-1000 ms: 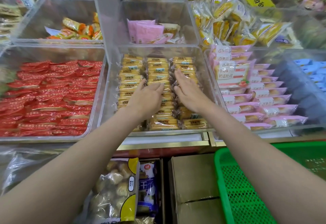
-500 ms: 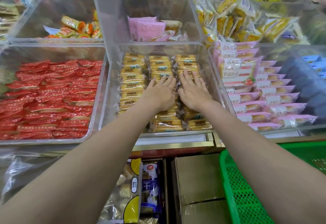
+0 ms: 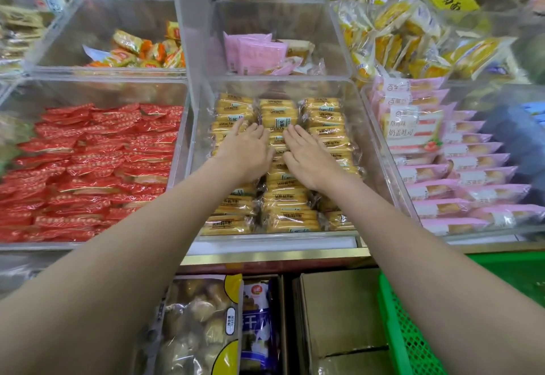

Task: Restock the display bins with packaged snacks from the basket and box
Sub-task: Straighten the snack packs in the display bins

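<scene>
Head view. Both hands lie flat, palms down, side by side in the middle clear bin [image 3: 380, 150]. Left hand [image 3: 249, 152] covers the seam between the left and centre rows of yellow snack packs [image 3: 278, 197]; right hand [image 3: 306, 158] covers the seam between centre and right rows. Fingers straight, gripping nothing, thumbs nearly touching. Judged purpose: pressing and squaring the rows so the packs sit flat and tight, label side up, rather than picking any out.

Packs stand in three rows running front to back, which fills the bin floor and leaves every label readable from the aisle. This bin looks well stocked.

Neighbouring bins: red packs [image 3: 94, 165] left, laid overlapping; pink packs [image 3: 472, 168] right, shingled in rows. Rear bin [image 3: 339, 38] holds only a few pink wrappers [image 3: 256, 53], a likely candidate for refilling.

Below the shelf edge: green basket [image 3: 407, 330] at lower right, contents not visible; cardboard box [image 3: 339, 309] closed, just beside it; bagged goods [image 3: 200, 324] to its left. Stock sits within arm's drop of the bins.
</scene>
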The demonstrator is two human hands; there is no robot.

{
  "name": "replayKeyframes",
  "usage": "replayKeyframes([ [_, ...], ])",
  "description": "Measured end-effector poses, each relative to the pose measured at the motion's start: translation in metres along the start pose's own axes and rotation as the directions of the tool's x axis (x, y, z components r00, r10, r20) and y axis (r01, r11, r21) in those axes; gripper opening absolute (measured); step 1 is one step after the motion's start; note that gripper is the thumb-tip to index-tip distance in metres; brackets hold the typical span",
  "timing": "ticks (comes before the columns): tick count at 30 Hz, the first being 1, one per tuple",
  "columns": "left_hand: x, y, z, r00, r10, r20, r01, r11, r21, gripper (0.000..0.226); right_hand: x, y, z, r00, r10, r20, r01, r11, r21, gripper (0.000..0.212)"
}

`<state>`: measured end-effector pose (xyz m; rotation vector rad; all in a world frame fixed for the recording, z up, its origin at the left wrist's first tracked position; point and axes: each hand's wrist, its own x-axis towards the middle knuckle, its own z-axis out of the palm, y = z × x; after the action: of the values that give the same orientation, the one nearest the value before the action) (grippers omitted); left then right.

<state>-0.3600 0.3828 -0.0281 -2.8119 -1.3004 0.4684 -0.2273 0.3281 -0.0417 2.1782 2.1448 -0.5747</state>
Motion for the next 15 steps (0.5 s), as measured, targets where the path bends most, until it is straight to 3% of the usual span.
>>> replayKeyframes([
  [4,0.005,-0.01,-0.008,0.999,0.016,-0.052,-0.016,1.0,-0.005,0.053,0.007,0.0,-0.013,0.998,0.005,-0.07,0.001,0.995,0.096,0.054],
  [6,0.012,-0.012,-0.009,0.994,-0.001,-0.108,0.003,1.0,0.023,0.054,0.018,0.002,-0.021,0.993,0.017,-0.114,-0.011,0.999,0.047,0.056],
  [10,0.024,-0.018,-0.003,0.997,-0.012,-0.079,0.018,0.997,0.079,0.054,0.03,0.003,-0.014,0.998,0.051,-0.043,-0.055,0.993,-0.107,0.058],
  [15,0.026,-0.019,-0.003,1.0,0.005,-0.031,-0.002,0.997,0.082,0.052,0.03,0.004,-0.006,0.997,0.05,-0.057,-0.056,0.992,-0.109,0.057],
])
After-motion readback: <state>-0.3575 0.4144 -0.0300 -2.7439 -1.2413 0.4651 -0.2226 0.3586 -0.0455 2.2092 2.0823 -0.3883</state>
